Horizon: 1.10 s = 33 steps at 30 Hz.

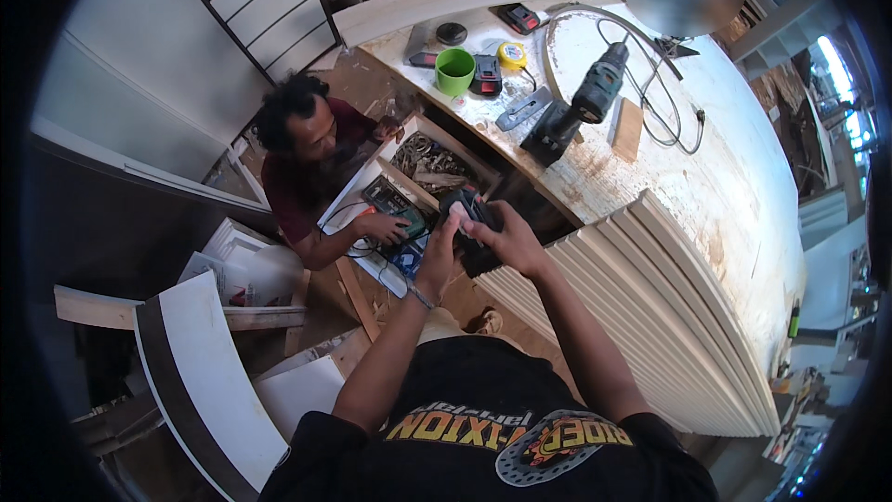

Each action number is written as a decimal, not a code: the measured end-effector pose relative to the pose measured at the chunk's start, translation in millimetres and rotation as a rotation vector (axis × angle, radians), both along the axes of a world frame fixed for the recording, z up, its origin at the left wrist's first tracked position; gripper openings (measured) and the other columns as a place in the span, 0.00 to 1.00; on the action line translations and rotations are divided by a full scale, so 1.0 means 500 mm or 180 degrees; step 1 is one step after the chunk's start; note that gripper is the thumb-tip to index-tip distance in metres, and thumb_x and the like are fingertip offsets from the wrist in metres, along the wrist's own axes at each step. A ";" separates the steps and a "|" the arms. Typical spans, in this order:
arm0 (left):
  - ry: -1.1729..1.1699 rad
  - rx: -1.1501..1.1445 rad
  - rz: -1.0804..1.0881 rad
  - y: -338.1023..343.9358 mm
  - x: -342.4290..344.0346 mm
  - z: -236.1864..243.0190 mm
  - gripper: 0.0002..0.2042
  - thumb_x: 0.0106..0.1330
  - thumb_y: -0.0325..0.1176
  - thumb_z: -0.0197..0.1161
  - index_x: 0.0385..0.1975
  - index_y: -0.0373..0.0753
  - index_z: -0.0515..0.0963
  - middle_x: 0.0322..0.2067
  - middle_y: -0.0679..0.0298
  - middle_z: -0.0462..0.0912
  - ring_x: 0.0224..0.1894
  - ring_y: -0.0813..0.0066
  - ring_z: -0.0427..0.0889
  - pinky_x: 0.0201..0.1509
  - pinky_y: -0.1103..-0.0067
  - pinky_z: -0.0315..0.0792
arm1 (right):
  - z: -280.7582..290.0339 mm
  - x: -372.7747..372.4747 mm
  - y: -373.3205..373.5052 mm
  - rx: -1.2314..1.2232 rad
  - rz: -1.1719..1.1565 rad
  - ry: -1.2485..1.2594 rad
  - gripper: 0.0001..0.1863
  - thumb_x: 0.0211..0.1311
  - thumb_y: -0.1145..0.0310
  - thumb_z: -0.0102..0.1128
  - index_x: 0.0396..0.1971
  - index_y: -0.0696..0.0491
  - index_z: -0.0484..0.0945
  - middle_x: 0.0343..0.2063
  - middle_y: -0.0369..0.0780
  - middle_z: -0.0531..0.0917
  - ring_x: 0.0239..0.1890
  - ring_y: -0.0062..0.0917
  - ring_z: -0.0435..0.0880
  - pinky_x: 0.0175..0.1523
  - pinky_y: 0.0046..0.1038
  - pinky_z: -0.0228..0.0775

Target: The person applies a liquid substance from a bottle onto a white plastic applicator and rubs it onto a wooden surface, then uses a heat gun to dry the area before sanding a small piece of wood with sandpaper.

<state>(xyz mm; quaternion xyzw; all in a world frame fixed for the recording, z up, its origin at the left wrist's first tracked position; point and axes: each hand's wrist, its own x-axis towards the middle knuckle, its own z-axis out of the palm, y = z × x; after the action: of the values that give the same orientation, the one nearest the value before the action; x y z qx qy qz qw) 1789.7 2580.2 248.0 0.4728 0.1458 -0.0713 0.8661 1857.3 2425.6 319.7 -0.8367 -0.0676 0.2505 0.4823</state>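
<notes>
My left hand [440, 249] and my right hand [517, 240] are both closed on a black, block-shaped power-tool battery [479, 262], held in front of my body near the table edge. My fingers hide part of it. Just beyond it is an open drawer [376, 165] with loose metal bits and scraps inside. A green power tool [409, 220] lies in the drawer's nearer part, under the hand [381, 227] of another person crouching at the left. On the table, a cordless drill [599, 84] stands upright on its black base.
The white table [715, 177] holds a green cup [454, 74], a yellow tape measure [512, 57], a black battery [486, 76], a wood block [628, 130] and a looped cable [692, 144]. Ribbed panels [641, 307] lean against its near side. Curved white boards [209, 363] stand at left.
</notes>
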 end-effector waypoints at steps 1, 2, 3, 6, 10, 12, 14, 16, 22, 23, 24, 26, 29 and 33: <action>-0.0115 0.0408 -0.0197 0.017 0.024 -0.038 0.25 0.78 0.51 0.44 0.62 0.37 0.67 0.52 0.63 0.77 0.54 0.73 0.76 0.59 0.74 0.70 | -0.038 0.019 0.008 -0.0200 -0.0053 -0.0131 0.43 0.55 0.46 0.70 0.60 0.64 0.67 0.47 0.51 0.81 0.50 0.35 0.81 0.56 0.32 0.71; -0.0258 0.0835 -0.0382 0.035 0.048 -0.046 0.26 0.78 0.53 0.44 0.62 0.37 0.66 0.53 0.63 0.76 0.55 0.72 0.75 0.59 0.73 0.70 | -0.043 0.042 0.031 -0.0378 -0.0087 -0.0293 0.42 0.55 0.48 0.70 0.60 0.64 0.67 0.49 0.51 0.81 0.53 0.35 0.80 0.59 0.32 0.70; 0.0042 0.1069 -0.0348 0.040 0.054 -0.053 0.30 0.77 0.57 0.42 0.65 0.36 0.63 0.60 0.59 0.71 0.59 0.69 0.73 0.62 0.69 0.69 | -0.045 0.057 0.047 -0.0201 -0.0445 -0.0262 0.42 0.52 0.50 0.72 0.59 0.65 0.68 0.50 0.53 0.80 0.53 0.37 0.80 0.58 0.33 0.70; 0.0349 0.0996 0.0062 0.100 0.026 -0.149 0.34 0.75 0.56 0.47 0.72 0.38 0.56 0.58 0.60 0.74 0.59 0.73 0.72 0.60 0.73 0.68 | -0.064 0.154 0.097 0.0170 -0.1677 -0.0632 0.41 0.47 0.52 0.74 0.55 0.65 0.69 0.47 0.54 0.81 0.51 0.38 0.81 0.56 0.34 0.71; 0.1482 0.0675 -0.0503 0.238 -0.105 -0.304 0.27 0.74 0.51 0.53 0.62 0.37 0.68 0.48 0.62 0.80 0.46 0.77 0.78 0.47 0.81 0.71 | -0.047 0.317 0.148 -0.0921 -0.1761 -0.0844 0.44 0.47 0.47 0.72 0.51 0.69 0.65 0.45 0.63 0.79 0.49 0.53 0.81 0.56 0.42 0.72; 0.1702 0.1008 -0.0776 0.291 -0.188 -0.395 0.21 0.74 0.48 0.54 0.56 0.37 0.73 0.41 0.66 0.81 0.39 0.80 0.77 0.40 0.83 0.71 | -0.056 0.370 0.159 -0.1082 -0.1879 -0.1106 0.45 0.47 0.50 0.73 0.52 0.69 0.63 0.45 0.65 0.78 0.50 0.55 0.80 0.57 0.43 0.71; 0.1704 0.0838 -0.0587 0.336 -0.261 -0.447 0.18 0.73 0.46 0.55 0.50 0.37 0.76 0.37 0.66 0.81 0.36 0.78 0.78 0.36 0.82 0.71 | -0.083 0.398 0.157 -0.1216 -0.2074 -0.1313 0.45 0.47 0.51 0.74 0.53 0.69 0.61 0.46 0.66 0.76 0.51 0.57 0.78 0.57 0.43 0.71; 0.1706 0.0461 -0.0095 0.367 -0.334 -0.502 0.16 0.72 0.45 0.56 0.46 0.38 0.77 0.36 0.65 0.81 0.34 0.76 0.79 0.35 0.81 0.72 | -0.116 0.427 0.154 -0.1356 -0.2248 -0.1470 0.47 0.46 0.54 0.76 0.55 0.69 0.57 0.50 0.68 0.70 0.52 0.61 0.76 0.59 0.45 0.71; 0.2990 0.0634 -0.0221 0.405 -0.416 -0.518 0.09 0.71 0.38 0.53 0.41 0.41 0.76 0.33 0.64 0.82 0.31 0.73 0.81 0.33 0.77 0.74 | -0.128 0.460 0.170 -0.1262 -0.2637 -0.1111 0.49 0.52 0.55 0.74 0.61 0.66 0.51 0.57 0.67 0.62 0.58 0.60 0.70 0.62 0.47 0.67; 0.2968 0.0763 -0.0344 0.410 -0.411 -0.512 0.09 0.71 0.37 0.53 0.41 0.41 0.76 0.33 0.64 0.82 0.31 0.73 0.81 0.33 0.77 0.74 | -0.140 0.463 0.160 -0.1317 -0.2652 -0.1192 0.49 0.53 0.56 0.73 0.62 0.66 0.51 0.57 0.67 0.62 0.60 0.60 0.68 0.63 0.47 0.66; 0.2949 0.0890 -0.0479 0.416 -0.402 -0.508 0.09 0.71 0.37 0.52 0.41 0.40 0.76 0.33 0.64 0.82 0.31 0.73 0.81 0.34 0.77 0.75 | -0.151 0.468 0.147 -0.1382 -0.2676 -0.1270 0.49 0.54 0.56 0.73 0.63 0.66 0.50 0.57 0.66 0.62 0.62 0.60 0.66 0.63 0.48 0.66; 0.2938 0.1071 -0.0478 0.422 -0.388 -0.504 0.10 0.71 0.37 0.52 0.43 0.40 0.76 0.34 0.63 0.82 0.31 0.74 0.81 0.35 0.78 0.75 | -0.121 0.439 0.176 -0.1315 -0.2391 -0.1580 0.49 0.53 0.59 0.72 0.66 0.64 0.50 0.59 0.67 0.61 0.65 0.60 0.61 0.67 0.49 0.59; 0.2848 0.0990 -0.0608 0.439 -0.343 -0.528 0.12 0.72 0.38 0.53 0.46 0.39 0.76 0.35 0.63 0.83 0.33 0.75 0.81 0.36 0.80 0.75 | -0.115 0.391 0.176 -0.1293 -0.2054 -0.2423 0.46 0.51 0.67 0.67 0.67 0.61 0.52 0.62 0.67 0.59 0.65 0.60 0.60 0.70 0.48 0.55; 0.2445 0.1260 -0.1214 0.422 -0.259 -0.496 0.14 0.72 0.40 0.54 0.50 0.38 0.75 0.37 0.61 0.85 0.36 0.75 0.84 0.37 0.80 0.75 | -0.109 0.333 0.151 -0.1281 -0.2015 -0.2756 0.38 0.54 0.75 0.61 0.65 0.61 0.56 0.61 0.61 0.64 0.65 0.52 0.63 0.69 0.43 0.58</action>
<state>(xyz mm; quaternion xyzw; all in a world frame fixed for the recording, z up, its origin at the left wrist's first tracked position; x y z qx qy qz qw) 1660.2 2791.4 0.2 0.5865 0.3769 -0.3698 0.6141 2024.0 2501.1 265.4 -0.9179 0.0439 -0.2638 0.2933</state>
